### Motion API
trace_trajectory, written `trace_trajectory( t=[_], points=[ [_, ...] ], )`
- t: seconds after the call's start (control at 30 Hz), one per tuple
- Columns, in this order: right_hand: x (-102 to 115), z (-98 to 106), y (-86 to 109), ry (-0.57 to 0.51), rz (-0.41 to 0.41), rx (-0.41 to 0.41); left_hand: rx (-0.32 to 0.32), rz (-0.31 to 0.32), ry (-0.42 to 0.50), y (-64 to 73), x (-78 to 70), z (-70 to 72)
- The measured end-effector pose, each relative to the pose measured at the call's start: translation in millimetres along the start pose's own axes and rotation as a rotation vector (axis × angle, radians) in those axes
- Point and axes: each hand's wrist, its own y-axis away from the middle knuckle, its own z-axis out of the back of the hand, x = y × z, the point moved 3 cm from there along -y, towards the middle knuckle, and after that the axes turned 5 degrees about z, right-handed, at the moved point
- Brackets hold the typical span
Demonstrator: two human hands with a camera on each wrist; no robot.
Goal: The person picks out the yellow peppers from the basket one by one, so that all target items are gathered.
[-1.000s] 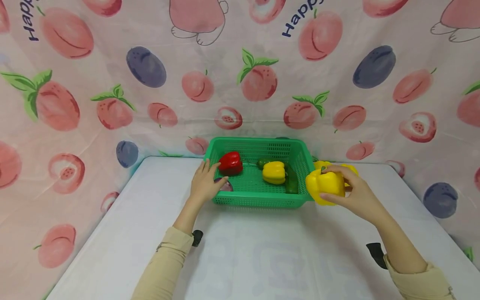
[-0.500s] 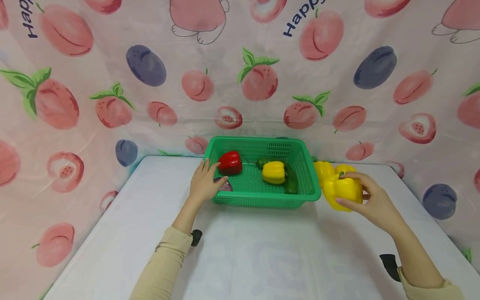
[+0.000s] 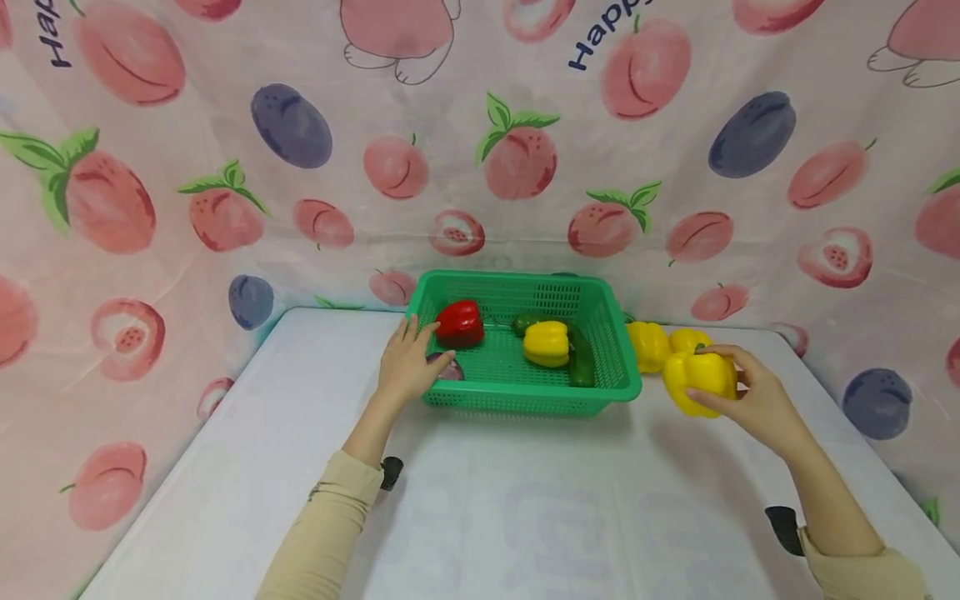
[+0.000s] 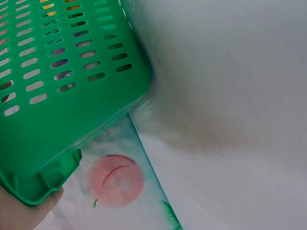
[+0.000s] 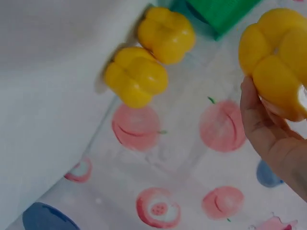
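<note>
My right hand (image 3: 765,406) holds a yellow bell pepper (image 3: 699,383) in the air, thumb in front and fingers behind. In the right wrist view that bell pepper (image 5: 278,62) shows its lobed bottom. Two more yellow bell peppers, one nearer the basket (image 3: 649,346) and one farther right (image 3: 688,339), lie on the table behind it. My left hand (image 3: 405,367) grips the left rim of the green basket (image 3: 517,398), its thumb reaching inside. Within the basket are a red bell pepper (image 3: 460,324), a yellow bell pepper (image 3: 547,344), dark green cucumber-like vegetables (image 3: 581,362) and a partly hidden purple vegetable (image 3: 452,368).
A white-covered table (image 3: 510,500) extends in front of the basket. Behind it hangs a fruit-print cloth (image 3: 540,225), close to the basket's far side. Dark straps (image 3: 784,530) show at the wrists.
My right hand has carried the yellow bell pepper rightward, away from the basket's right rim, uncovering the two peppers behind. The left hand has stayed on the basket.
</note>
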Motion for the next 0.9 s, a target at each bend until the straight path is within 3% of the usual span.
trace_trajectory(
  t=[0.33,0.7,0.9],
  points=[
    [-22.6,-18.7,-8.8,-0.020,-0.114,0.137,0.008,0.004,-0.003,-0.1,1.2,-0.7],
    [-33.9,-35.2,-21.7,-0.018,-0.145,0.165,0.007,0.000,0.000,-3.9,1.1,0.9],
    [-36.9,-45.1,-26.5,0.046,-0.139,0.169,0.011,-0.001,0.006,-2.2,1.8,-1.6]
  ],
)
